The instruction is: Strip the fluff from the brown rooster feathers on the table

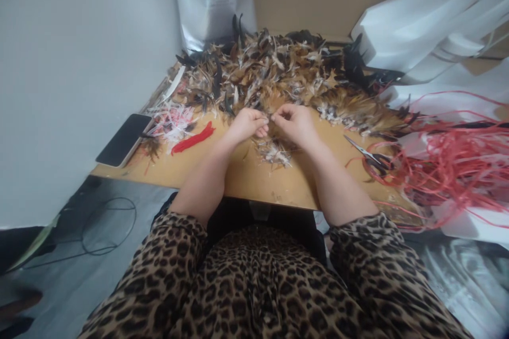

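Over the table, my left hand [249,124] and my right hand [294,122] meet almost fingertip to fingertip, each closed in a pinch. What lies between the fingers is too small and blurred to make out. Just behind the fingertips, a tuft of amber-brown feathers [274,99] fans out; whether it is held or part of the pile is unclear. A large heap of brown, black and white feathers [254,66] spreads beyond both hands. Below them on the table lies a small clump of feathers with pale, fluffy ends [276,154].
Left of my hands are a red strip bundle [193,138], pink and white strands [174,121] and a phone [124,140]. Scissors [371,156] lie on the right beside tangled red strings [457,167]. A white bag [217,8] stands behind the heap on the wooden table [258,185].
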`<state>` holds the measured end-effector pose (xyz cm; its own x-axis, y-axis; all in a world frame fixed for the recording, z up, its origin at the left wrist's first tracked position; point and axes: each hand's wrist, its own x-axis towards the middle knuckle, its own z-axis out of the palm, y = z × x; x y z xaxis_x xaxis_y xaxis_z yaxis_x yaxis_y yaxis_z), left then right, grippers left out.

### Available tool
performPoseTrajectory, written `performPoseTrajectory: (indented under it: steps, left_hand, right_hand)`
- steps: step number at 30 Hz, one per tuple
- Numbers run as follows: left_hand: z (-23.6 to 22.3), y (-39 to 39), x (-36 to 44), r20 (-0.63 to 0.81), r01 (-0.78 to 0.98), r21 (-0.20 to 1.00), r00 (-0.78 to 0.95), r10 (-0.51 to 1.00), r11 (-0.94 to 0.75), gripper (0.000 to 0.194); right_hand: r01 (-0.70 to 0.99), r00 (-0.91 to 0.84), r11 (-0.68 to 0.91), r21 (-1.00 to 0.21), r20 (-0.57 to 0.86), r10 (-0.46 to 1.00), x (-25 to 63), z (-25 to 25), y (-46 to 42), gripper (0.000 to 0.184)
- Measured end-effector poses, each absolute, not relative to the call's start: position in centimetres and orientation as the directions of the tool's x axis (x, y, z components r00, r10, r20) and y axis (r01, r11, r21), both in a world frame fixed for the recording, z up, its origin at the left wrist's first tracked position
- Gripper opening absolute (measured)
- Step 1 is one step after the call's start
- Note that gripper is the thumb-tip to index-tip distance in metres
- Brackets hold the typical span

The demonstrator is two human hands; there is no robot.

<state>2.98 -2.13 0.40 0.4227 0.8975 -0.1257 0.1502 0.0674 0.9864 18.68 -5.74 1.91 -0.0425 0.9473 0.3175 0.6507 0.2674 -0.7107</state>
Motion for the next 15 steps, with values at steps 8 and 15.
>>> performPoseTrajectory:
  steps: [8,15]
  left_hand:
    - [0.7,-3.0,3.0,-0.198,0.401,0.916,0.493,0.847,-0.019,0.035]
    - [1.0,-3.5,2.8,-0.176,0.344,0.936,0.636,0.751,-0.073,0.027]
  right_hand:
    - [0.82,-0.408,0.494,-0.289,0.311,0.859,18.0,3.2,-7.1,0.025]
    - [0.618,-0.426,0.579,-0.532,0.392,0.815,20.1,2.8,-5.4,0.017]
